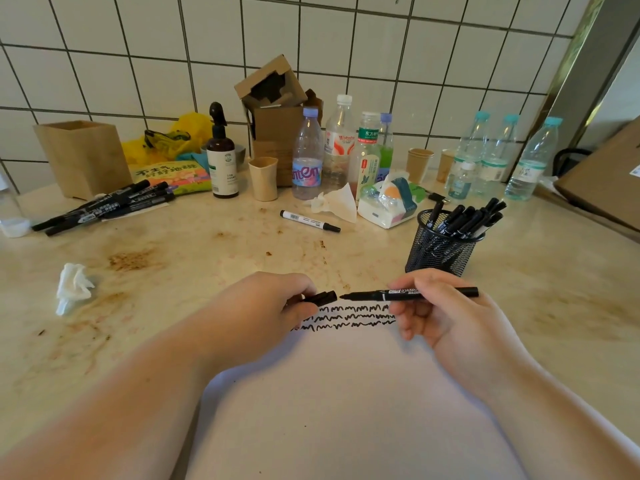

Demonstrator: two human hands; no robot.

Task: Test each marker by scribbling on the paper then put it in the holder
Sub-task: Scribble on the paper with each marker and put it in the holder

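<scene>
My right hand (446,317) holds a black marker (408,294) level above the white paper (346,393), its bare tip pointing left. My left hand (273,306) pinches the marker's black cap (322,297), a small gap away from the tip. Three rows of black scribbles (349,317) run across the top of the paper between my hands. A black mesh holder (441,249) with several markers stands behind my right hand. Several more black markers (107,206) lie in a pile at the far left. One white-barrelled marker (310,221) lies alone in the middle.
Plastic bottles (341,147), paper cups (419,164), a spray bottle (221,154), cardboard boxes (273,109) and a tissue pack (388,206) line the tiled wall. A wooden box (83,157) stands far left. A crumpled tissue (72,289) lies on the stained counter at left.
</scene>
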